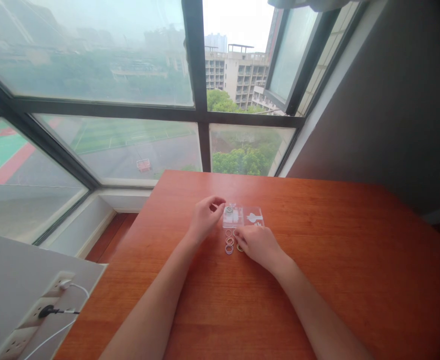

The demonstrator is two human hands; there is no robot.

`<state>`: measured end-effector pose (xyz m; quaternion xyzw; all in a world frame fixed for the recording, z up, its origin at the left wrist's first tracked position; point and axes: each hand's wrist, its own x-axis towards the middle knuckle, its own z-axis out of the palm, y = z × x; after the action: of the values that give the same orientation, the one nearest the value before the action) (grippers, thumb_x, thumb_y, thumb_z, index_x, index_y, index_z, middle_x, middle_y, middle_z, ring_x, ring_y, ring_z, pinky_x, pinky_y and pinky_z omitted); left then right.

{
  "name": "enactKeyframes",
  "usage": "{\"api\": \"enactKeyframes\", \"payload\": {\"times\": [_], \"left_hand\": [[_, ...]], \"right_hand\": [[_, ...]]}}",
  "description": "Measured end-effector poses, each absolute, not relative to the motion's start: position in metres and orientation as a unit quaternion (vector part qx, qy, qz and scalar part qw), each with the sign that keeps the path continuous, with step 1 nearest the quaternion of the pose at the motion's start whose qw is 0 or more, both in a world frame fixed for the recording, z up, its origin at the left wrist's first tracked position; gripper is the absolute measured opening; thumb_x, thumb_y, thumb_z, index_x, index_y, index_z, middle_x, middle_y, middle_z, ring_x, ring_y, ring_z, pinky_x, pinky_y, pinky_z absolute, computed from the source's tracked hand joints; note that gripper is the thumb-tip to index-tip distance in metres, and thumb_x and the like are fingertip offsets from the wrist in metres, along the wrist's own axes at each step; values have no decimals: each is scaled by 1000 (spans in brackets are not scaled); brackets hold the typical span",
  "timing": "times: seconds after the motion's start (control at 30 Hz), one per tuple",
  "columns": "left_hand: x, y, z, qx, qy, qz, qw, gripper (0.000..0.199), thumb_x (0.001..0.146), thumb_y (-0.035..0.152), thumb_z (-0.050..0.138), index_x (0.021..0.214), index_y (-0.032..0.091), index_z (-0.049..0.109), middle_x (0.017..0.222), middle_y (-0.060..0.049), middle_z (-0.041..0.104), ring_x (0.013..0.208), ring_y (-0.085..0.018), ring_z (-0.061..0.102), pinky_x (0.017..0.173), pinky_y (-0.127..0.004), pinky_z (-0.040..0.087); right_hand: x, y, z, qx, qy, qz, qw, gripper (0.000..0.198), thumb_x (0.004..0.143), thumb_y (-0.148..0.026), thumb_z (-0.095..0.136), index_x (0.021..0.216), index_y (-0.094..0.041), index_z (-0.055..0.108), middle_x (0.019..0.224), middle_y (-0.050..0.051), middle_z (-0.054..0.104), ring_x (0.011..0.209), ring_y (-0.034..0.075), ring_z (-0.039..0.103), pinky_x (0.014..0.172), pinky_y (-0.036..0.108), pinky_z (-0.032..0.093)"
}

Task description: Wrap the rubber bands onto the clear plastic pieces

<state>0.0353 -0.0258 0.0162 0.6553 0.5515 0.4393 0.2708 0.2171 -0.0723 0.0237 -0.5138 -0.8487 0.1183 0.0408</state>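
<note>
On the wooden table lies an open clear plastic box (238, 218) with small ring-shaped pieces (229, 210) in its left part. My left hand (205, 217) is at the box's left edge, thumb and forefinger pinched together; what they hold, if anything, is too small to tell. Just in front of the box, my right hand (259, 243) has its fingertips closed at a thin pale ring (234, 232). Pastel rings (229, 241) lie in a short column left of these fingers. A yellow-green ring (240, 247) shows partly from under the right hand.
The reddish-brown table (317, 225) reaches far to the right. Large windows (130, 140) stand behind and to the left, with one pane (295, 55) swung open. Plugs and cables (51, 311) sit in wall sockets at lower left, beside the table's edge.
</note>
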Motion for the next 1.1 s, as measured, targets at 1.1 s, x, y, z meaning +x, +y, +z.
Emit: {"api": "enactKeyframes", "payload": {"times": [1.1], "left_hand": [[60,-46,30,677,393,407,471,22,83,32,61,90,12,66,82,-6,65,67,-11,56,56,-20,42]], "right_hand": [[236,-57,22,-410,-500,620,444,27,75,-41,67,80,-16,60,55,-7,40,47,5,27,43,20,19]]}}
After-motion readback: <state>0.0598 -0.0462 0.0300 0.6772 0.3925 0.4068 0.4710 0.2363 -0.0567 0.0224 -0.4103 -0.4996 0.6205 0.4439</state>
